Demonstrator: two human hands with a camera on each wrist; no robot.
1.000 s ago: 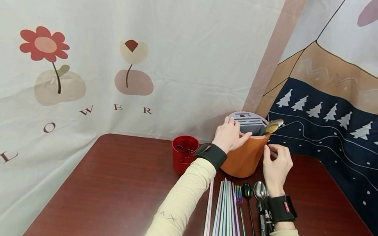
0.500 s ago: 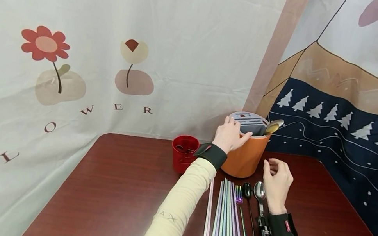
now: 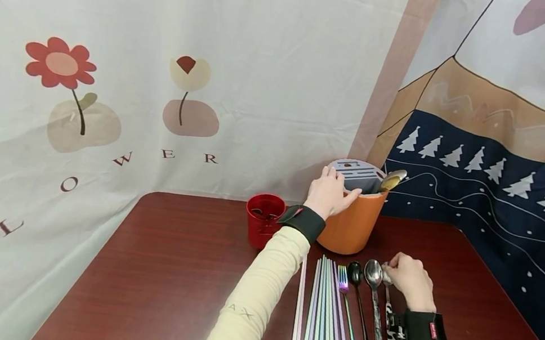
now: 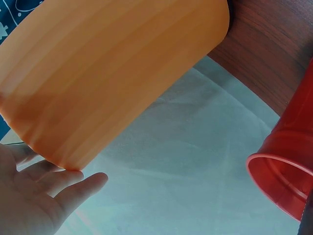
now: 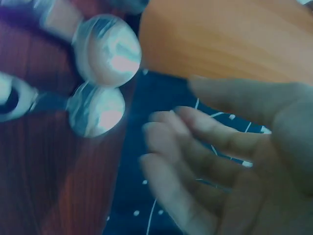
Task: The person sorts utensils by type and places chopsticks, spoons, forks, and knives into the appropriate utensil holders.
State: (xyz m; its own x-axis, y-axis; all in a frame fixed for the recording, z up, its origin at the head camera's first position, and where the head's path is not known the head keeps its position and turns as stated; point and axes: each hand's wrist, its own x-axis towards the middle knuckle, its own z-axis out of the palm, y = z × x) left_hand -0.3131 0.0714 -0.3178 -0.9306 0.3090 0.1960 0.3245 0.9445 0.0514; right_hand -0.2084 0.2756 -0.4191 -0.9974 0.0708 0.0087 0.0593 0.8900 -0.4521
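Two spoons by the right hand: a silver metal spoon (image 3: 374, 274) with a dark patterned handle lies on the dark red wooden table (image 3: 163, 270); a second, smaller silver spoon (image 3: 385, 271) lies just to its right, its bowl under the fingertips.
Right hand (image 3: 404, 277): a second ago it was up beside the orange holder; now it is down at the table, fingers curled over the smaller spoon's bowl. Whether they pinch it or only touch it I cannot tell; the right wrist view is blurred and shows the fingers loosely bent, a little apart.
Meaning: to judge by the drop, the next spoon is being picked from the row.
Left hand (image 3: 329, 193): unmoved, thumb and fingers wrapped over the rim of the round orange plastic cutlery holder (image 3: 352, 225).
Holder contents: a gold-bowled spoon (image 3: 391, 180) leans out at the right; a grey slotted insert (image 3: 358, 172) fills the back.
Row on the table: black spoon (image 3: 355, 272), iridescent fork (image 3: 343, 279), long pastel metal chopsticks (image 3: 320, 318).
Beyond: small red plastic cup (image 3: 262, 226), printed cloth backdrops (image 3: 163, 66).
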